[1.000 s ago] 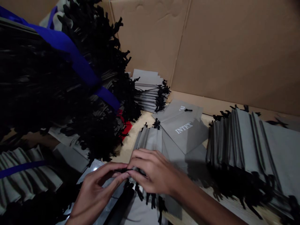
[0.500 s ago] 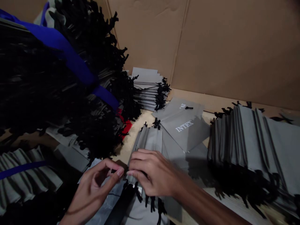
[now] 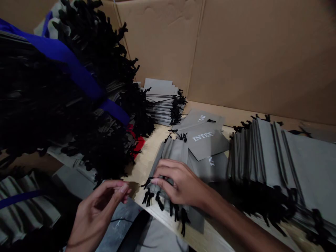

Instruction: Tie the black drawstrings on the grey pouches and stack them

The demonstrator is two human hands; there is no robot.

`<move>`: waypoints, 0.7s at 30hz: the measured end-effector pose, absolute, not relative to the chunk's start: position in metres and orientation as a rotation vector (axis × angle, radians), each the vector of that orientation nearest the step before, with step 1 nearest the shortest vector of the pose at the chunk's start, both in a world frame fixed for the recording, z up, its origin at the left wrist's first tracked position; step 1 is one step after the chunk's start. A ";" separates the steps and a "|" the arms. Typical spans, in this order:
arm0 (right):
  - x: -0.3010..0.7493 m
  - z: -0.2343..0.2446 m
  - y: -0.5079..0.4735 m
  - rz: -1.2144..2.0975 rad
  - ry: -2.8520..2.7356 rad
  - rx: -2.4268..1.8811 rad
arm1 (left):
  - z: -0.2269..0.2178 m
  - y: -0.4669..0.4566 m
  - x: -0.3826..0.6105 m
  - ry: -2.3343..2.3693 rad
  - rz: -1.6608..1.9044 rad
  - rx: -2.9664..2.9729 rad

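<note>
My right hand (image 3: 181, 185) rests on a small stack of grey drawstring pouches (image 3: 173, 154) on the wooden tabletop, fingers curled over the end where the black knotted cords (image 3: 157, 199) stick out. My left hand (image 3: 99, 210) hovers to the left of that stack, apart from it, thumb and fingertips pinched together; what they pinch, if anything, is too small to see. Below my left hand lies a grey pouch (image 3: 123, 224) off the table's edge.
Loose grey pouches printed INTEX (image 3: 207, 140) lie behind the stack. A long fanned row of pouches (image 3: 275, 161) fills the right. A neat pile (image 3: 160, 101) stands at the back. Large bundles with black cords and blue straps (image 3: 65, 98) rise on the left. Cardboard walls (image 3: 236, 52) enclose the table.
My hands have come apart: the left has drawn back to the left, the right has pushed the small stack forward onto the table. The view has shifted slightly.
</note>
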State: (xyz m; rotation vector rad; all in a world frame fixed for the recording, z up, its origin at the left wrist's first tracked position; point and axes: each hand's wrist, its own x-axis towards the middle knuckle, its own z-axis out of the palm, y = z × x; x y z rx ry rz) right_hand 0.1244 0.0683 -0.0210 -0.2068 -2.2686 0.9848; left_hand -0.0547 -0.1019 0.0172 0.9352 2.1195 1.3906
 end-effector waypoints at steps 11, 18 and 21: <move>0.126 -0.022 0.064 0.945 -2.273 -0.217 | 0.004 -0.091 -0.060 2.027 1.196 1.377; 0.126 -0.022 0.060 0.955 -2.275 -0.205 | -0.007 -0.083 -0.052 1.960 1.282 1.355; 0.127 -0.021 0.060 0.955 -2.288 -0.196 | -0.002 -0.082 -0.048 1.939 1.290 1.362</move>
